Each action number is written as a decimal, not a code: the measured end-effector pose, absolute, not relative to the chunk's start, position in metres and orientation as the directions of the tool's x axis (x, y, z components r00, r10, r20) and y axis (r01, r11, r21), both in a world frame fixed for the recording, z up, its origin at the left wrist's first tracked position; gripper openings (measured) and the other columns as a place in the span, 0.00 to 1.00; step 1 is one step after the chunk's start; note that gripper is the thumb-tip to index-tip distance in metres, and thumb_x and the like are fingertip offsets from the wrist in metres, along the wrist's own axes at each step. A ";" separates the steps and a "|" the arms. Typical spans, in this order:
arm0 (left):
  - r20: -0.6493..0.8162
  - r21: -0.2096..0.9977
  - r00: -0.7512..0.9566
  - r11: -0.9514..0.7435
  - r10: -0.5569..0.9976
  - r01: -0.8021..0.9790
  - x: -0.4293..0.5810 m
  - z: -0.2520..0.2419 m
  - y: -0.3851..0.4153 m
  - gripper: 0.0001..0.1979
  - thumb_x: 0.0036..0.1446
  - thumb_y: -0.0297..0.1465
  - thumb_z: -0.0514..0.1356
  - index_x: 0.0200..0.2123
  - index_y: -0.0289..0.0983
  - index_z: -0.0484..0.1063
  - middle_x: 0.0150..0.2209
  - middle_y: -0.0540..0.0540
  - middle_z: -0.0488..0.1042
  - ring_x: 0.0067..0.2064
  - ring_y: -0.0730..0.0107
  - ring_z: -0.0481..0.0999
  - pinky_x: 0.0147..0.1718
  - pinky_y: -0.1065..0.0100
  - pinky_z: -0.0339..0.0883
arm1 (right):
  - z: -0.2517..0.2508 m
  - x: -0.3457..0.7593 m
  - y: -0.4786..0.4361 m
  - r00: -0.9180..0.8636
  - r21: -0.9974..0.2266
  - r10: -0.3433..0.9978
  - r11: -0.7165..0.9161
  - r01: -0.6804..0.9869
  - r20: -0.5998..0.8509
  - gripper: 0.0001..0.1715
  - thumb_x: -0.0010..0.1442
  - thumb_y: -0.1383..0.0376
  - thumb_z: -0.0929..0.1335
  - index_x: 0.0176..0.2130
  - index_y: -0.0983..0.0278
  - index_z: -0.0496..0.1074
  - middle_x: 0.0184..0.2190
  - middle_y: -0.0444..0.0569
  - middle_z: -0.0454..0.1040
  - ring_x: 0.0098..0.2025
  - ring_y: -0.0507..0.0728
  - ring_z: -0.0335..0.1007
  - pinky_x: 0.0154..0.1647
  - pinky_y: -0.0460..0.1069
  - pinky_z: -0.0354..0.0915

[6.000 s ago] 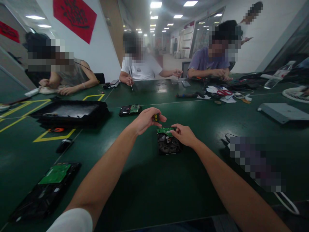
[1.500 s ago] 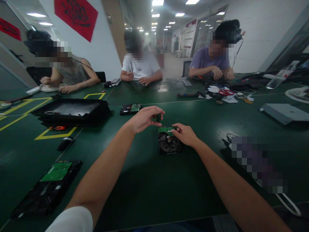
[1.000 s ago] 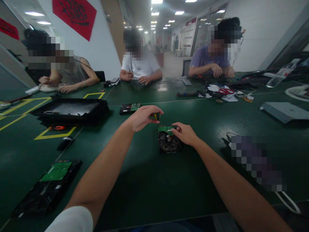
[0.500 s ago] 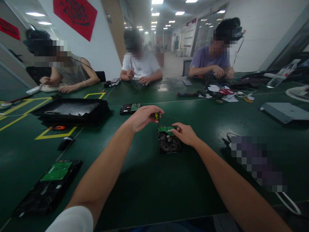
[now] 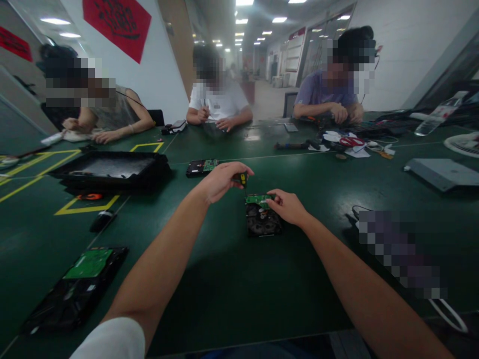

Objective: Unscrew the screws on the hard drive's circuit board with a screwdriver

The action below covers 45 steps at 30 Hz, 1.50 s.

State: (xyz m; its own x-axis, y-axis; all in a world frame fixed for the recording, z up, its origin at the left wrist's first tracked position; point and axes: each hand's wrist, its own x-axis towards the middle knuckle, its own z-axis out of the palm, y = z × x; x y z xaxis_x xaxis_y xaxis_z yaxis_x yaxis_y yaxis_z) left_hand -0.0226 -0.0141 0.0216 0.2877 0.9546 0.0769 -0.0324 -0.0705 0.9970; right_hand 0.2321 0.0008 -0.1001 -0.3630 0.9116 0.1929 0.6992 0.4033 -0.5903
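Note:
Before me on the green table lies a hard drive, its green circuit board facing up at the far end. My left hand is closed around a screwdriver with a black and yellow handle. The screwdriver stands upright, its shaft pointing down at the board's far left corner; whether the tip sits in a screw is too small to tell. My right hand grips the drive's right edge between thumb and fingers, by the circuit board.
Other hard drives lie at the near left and beyond my left hand. A black tray stands left, with a computer mouse in front. A grey metal box sits right. Several people work across the table; red scissors lie among papers.
Hardly anything differs. The screwdriver's handle has turned slightly in my left hand, while my right hand and the hard drive stay in place.

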 end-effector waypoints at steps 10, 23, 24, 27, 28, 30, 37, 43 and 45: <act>0.031 0.989 0.298 0.013 0.954 -0.145 -0.018 0.020 -0.016 0.08 0.56 0.34 0.62 0.35 0.34 0.74 0.37 0.38 0.79 0.42 0.59 0.79 0.35 0.62 0.76 | -0.098 0.232 0.000 -0.367 -0.591 0.913 0.399 0.701 0.180 0.22 0.68 0.53 0.67 0.55 0.60 0.74 0.28 0.44 0.74 0.29 0.53 0.67 0.31 0.48 0.57; 0.022 0.984 0.338 0.039 0.941 -0.175 -0.015 0.020 -0.019 0.11 0.57 0.34 0.63 0.43 0.35 0.73 0.38 0.39 0.79 0.42 0.60 0.79 0.33 0.64 0.75 | -0.099 0.232 0.001 -0.363 -0.592 0.914 0.396 0.702 0.181 0.22 0.68 0.53 0.67 0.56 0.60 0.74 0.29 0.44 0.74 0.29 0.52 0.67 0.31 0.47 0.57; 0.026 0.981 0.333 0.041 0.943 -0.191 -0.014 0.019 -0.018 0.10 0.58 0.34 0.63 0.41 0.35 0.73 0.38 0.39 0.79 0.43 0.60 0.79 0.35 0.62 0.76 | -0.099 0.232 0.001 -0.363 -0.590 0.914 0.397 0.704 0.182 0.22 0.68 0.53 0.67 0.55 0.60 0.74 0.29 0.44 0.74 0.29 0.53 0.67 0.31 0.47 0.57; 0.043 0.981 0.311 0.019 0.949 -0.192 -0.016 0.018 -0.015 0.09 0.58 0.34 0.62 0.36 0.33 0.74 0.38 0.39 0.78 0.44 0.60 0.78 0.40 0.59 0.77 | -0.099 0.232 0.001 -0.362 -0.585 0.914 0.397 0.707 0.182 0.21 0.67 0.53 0.67 0.55 0.61 0.75 0.29 0.44 0.75 0.30 0.53 0.68 0.31 0.47 0.56; 0.050 0.984 0.308 0.005 0.950 -0.175 -0.017 0.018 -0.014 0.09 0.57 0.34 0.62 0.36 0.33 0.75 0.38 0.40 0.78 0.44 0.61 0.77 0.39 0.61 0.77 | -0.099 0.232 0.000 -0.362 -0.586 0.914 0.396 0.707 0.182 0.21 0.67 0.53 0.67 0.55 0.60 0.75 0.29 0.44 0.75 0.30 0.53 0.68 0.31 0.47 0.56; 0.061 0.990 0.311 -0.018 0.949 -0.138 -0.020 0.018 -0.013 0.10 0.57 0.34 0.62 0.35 0.33 0.77 0.38 0.40 0.77 0.42 0.63 0.76 0.37 0.64 0.76 | -0.099 0.232 0.000 -0.359 -0.589 0.915 0.395 0.705 0.184 0.21 0.68 0.53 0.67 0.55 0.60 0.75 0.28 0.44 0.75 0.29 0.53 0.68 0.30 0.47 0.56; 0.026 0.989 0.378 0.030 0.926 -0.143 -0.014 0.020 -0.020 0.10 0.59 0.34 0.62 0.41 0.34 0.74 0.37 0.39 0.79 0.41 0.60 0.79 0.34 0.64 0.75 | -0.100 0.232 0.001 -0.368 -0.588 0.910 0.406 0.700 0.191 0.21 0.67 0.54 0.68 0.55 0.61 0.74 0.28 0.44 0.74 0.30 0.53 0.68 0.31 0.48 0.56; 0.061 0.989 0.284 -0.020 0.957 -0.146 -0.017 0.017 -0.013 0.09 0.57 0.34 0.63 0.35 0.33 0.76 0.38 0.40 0.78 0.42 0.62 0.77 0.36 0.64 0.75 | -0.100 0.232 0.001 -0.370 -0.580 0.910 0.407 0.705 0.189 0.21 0.68 0.54 0.67 0.55 0.61 0.74 0.27 0.43 0.74 0.28 0.52 0.67 0.30 0.48 0.55; 0.075 0.993 0.268 -0.048 0.961 -0.108 -0.020 0.016 -0.011 0.10 0.57 0.34 0.62 0.35 0.33 0.78 0.40 0.40 0.77 0.41 0.64 0.76 0.32 0.68 0.73 | -0.100 0.232 0.001 -0.365 -0.580 0.912 0.403 0.708 0.188 0.21 0.68 0.54 0.68 0.55 0.61 0.74 0.27 0.43 0.74 0.28 0.52 0.67 0.30 0.48 0.55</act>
